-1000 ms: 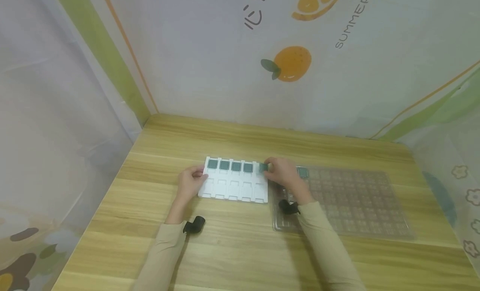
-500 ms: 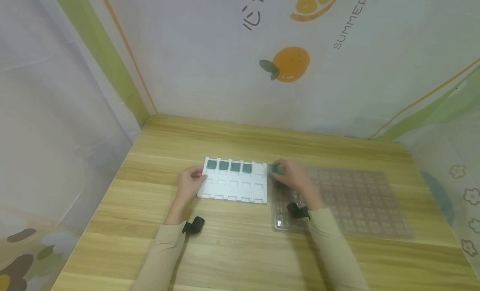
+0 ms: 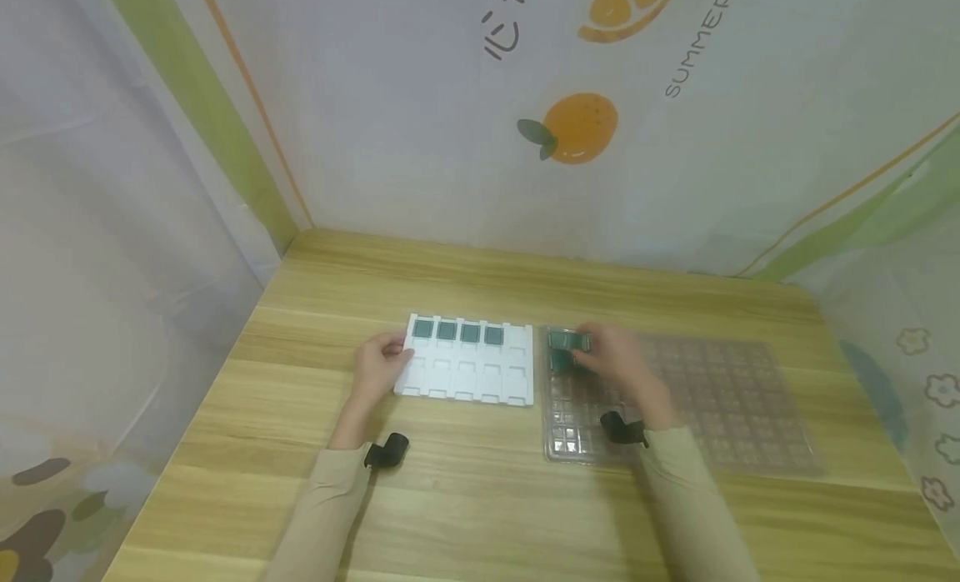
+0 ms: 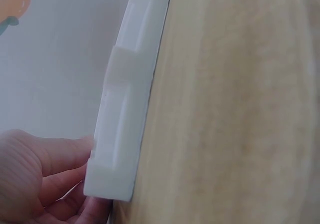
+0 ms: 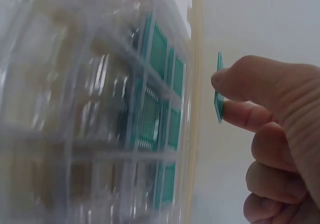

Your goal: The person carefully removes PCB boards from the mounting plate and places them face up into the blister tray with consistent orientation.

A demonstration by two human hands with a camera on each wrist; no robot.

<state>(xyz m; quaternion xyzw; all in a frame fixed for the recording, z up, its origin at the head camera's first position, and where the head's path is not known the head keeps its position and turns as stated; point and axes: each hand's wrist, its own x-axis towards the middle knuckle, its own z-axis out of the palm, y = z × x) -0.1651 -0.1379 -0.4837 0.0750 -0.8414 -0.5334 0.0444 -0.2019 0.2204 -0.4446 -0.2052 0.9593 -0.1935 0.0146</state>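
Observation:
A white slotted tray [image 3: 465, 373] lies on the table, with several small square green circuit boards [image 3: 470, 333] along its far row. My left hand [image 3: 381, 367] pinches the tray's left edge; the left wrist view shows the thumb on top and fingers beneath the tray side [image 4: 115, 124]. My right hand [image 3: 618, 361] is over the left end of a clear plastic tray [image 3: 570, 449]. Between its thumb and index finger it pinches one thin green circuit board [image 5: 219, 96], raised above the compartments. More green boards [image 5: 150, 116] sit in that tray's compartments, partly behind the right hand in the head view.
The clear tray extends to the right across the wooden table [image 3: 465, 499], close beside the white tray. A printed curtain [image 3: 420, 148] hangs along the table's far edge. Black wrist cameras [image 3: 387, 450] sit on both forearms.
My right hand has moved right with the green circuit board, from the white tray's far right corner to over the clear tray. My left hand stays on the white tray's edge.

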